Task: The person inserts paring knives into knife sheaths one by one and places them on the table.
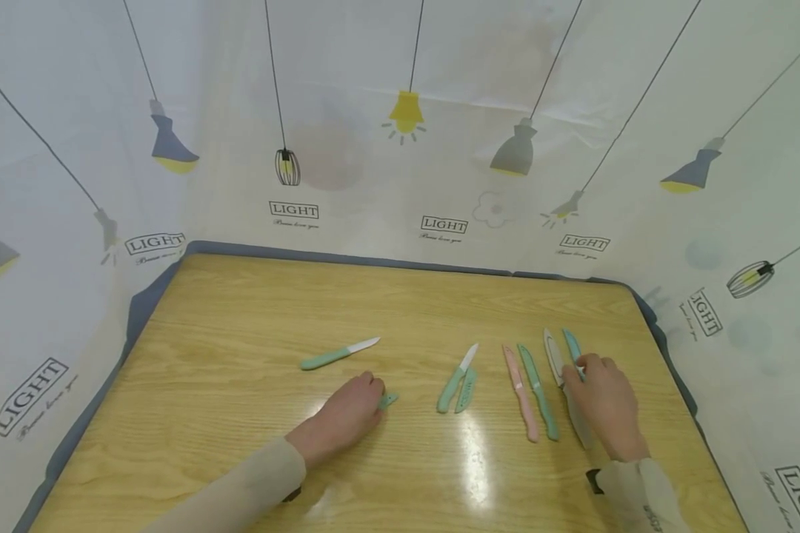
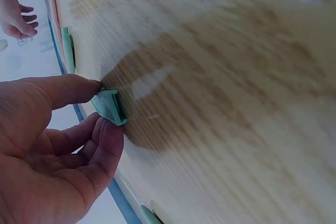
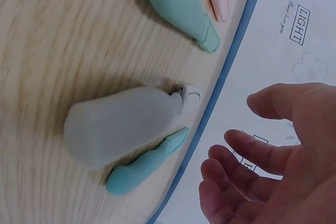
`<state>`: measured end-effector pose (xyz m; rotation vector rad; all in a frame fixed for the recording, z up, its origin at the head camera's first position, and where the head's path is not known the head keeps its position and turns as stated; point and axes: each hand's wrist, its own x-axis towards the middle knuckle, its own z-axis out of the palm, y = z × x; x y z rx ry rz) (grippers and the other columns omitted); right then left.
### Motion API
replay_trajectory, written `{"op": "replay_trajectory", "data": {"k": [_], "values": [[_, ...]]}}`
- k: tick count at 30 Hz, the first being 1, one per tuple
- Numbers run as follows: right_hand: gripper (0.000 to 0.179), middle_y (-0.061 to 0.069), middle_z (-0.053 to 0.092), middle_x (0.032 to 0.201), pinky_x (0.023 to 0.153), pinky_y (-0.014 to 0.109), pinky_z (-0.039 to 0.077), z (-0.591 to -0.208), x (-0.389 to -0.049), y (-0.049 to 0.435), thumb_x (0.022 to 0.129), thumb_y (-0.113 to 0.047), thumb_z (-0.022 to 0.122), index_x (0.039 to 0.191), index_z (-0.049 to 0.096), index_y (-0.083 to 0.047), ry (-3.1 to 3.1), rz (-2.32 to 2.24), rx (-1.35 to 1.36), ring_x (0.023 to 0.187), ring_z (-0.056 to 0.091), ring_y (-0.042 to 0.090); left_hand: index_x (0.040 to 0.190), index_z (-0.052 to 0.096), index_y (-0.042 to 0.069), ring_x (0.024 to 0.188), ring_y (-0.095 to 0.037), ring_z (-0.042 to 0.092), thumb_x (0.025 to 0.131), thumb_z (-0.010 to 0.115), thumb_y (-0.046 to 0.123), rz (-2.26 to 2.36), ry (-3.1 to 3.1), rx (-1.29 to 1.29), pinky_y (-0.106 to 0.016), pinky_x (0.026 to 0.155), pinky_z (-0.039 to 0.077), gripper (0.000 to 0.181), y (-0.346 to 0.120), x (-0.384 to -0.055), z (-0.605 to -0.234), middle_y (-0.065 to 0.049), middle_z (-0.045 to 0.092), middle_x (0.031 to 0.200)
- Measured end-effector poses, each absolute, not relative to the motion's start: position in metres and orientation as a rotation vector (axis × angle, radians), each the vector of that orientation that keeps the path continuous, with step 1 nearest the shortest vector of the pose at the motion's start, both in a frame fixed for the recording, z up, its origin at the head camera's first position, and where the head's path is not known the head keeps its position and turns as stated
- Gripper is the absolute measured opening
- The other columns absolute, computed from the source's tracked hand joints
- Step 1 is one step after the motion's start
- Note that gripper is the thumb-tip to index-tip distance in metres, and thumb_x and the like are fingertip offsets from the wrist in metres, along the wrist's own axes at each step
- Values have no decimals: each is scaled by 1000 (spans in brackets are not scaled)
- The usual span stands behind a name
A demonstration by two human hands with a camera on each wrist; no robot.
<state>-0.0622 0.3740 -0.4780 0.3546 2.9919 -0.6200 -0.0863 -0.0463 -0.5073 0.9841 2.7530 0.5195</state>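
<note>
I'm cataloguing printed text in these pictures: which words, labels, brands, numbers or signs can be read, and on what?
"LIGHT": boxed, repeated across the lamp-patterned sheet.
"love you": seemingly the end of the small script under those boxes; its first word is too blurred to read.
Lettering on the right sleeve: too blurred to read.
Knives: no text I can read.
</note>
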Motion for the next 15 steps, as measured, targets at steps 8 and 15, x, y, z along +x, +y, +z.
{"op": "replay_trajectory", "data": {"k": [8, 15], "values": [[57, 34, 56, 128, 79, 61, 55, -475, -65, 364, 106, -38, 49, 135, 56, 11, 2990, -591, 377, 107, 60, 50, 98, 65, 1, 70, -13, 46, 93, 71, 3, 551, 2735, 926, -26, 60, 46, 9, -46, -89, -509, -2, 52, 83], [53, 32, 58, 126, 79, 58, 55, -472, -66, 353, 106, -36, 52, 134, 57, 9, 2999, -611, 344, 105, 61, 46, 107, 67, 1, 78, -14, 53, 92, 72, 8, 703, 2707, 767, -31, 69, 51, 17, -51, -93, -509, -2, 56, 91]]}}
